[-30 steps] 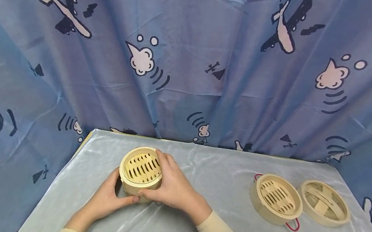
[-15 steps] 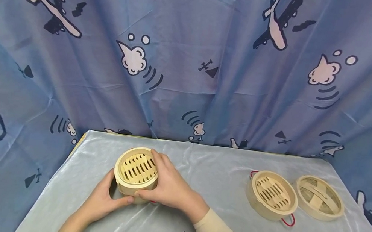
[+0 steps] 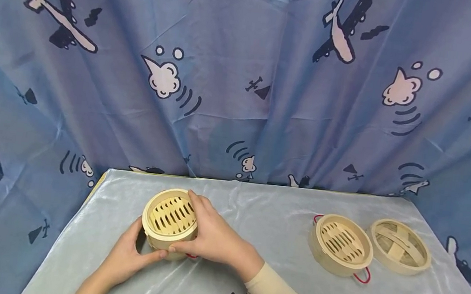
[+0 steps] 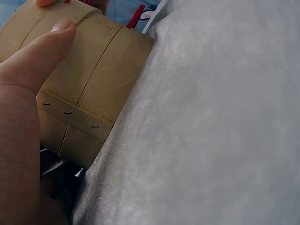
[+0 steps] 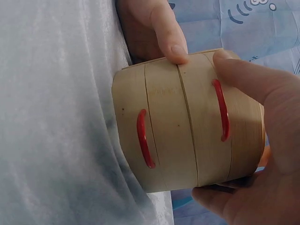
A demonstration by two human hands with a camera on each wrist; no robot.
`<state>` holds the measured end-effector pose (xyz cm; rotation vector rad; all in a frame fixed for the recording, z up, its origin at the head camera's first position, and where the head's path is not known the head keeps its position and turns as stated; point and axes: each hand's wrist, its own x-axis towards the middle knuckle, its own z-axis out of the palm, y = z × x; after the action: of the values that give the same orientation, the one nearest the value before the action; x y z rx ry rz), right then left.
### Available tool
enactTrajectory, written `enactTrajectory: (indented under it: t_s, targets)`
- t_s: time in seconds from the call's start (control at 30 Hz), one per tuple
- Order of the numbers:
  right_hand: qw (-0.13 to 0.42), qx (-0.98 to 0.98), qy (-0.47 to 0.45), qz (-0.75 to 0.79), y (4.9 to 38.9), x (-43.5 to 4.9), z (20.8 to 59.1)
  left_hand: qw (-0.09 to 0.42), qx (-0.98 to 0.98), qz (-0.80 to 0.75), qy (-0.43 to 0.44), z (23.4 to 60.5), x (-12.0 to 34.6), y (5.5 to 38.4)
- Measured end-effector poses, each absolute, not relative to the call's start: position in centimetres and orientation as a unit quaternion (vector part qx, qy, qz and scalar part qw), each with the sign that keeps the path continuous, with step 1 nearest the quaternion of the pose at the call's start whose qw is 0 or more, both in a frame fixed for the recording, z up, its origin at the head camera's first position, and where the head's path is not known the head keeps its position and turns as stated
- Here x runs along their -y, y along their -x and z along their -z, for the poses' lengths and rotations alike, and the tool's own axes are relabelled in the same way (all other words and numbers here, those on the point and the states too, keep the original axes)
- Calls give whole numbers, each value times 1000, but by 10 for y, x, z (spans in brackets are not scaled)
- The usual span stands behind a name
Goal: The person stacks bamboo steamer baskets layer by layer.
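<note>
Two small bamboo steamer baskets stand stacked at the left of the table in the head view. The upper basket (image 3: pixel 171 215) has a slatted floor, seen from above. My right hand (image 3: pixel 215 235) grips this upper one, thumb at the near side and fingers over the far right rim. Lower down, my left hand (image 3: pixel 122 256) holds the stack from the left, with its thumb across the front. In the right wrist view the lower basket (image 5: pixel 166 136) sits against the cloth, its red handle (image 5: pixel 144 139) roughly in line with the upper red handle (image 5: pixel 222 112).
On the right of the table stands another bamboo steamer basket (image 3: pixel 341 247) with red handles. Beside it lies a round woven bamboo lid (image 3: pixel 399 246) with a strap across its top. Grey cloth (image 3: pixel 268 246) covers the table; a blue patterned curtain (image 3: pixel 235 70) hangs behind.
The head view has shifted slightly, so everything on the table appears a little further left. Both hands keep about the same hold on the stacked baskets.
</note>
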<state>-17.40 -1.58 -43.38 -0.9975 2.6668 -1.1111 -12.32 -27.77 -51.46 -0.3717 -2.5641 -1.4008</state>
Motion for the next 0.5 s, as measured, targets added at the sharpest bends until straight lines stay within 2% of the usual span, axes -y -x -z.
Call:
enactTrajectory:
  t_s: [0.5]
  targets:
    - [82,-863,335,370,173,3,435,121,863,470,139,520,278,121]
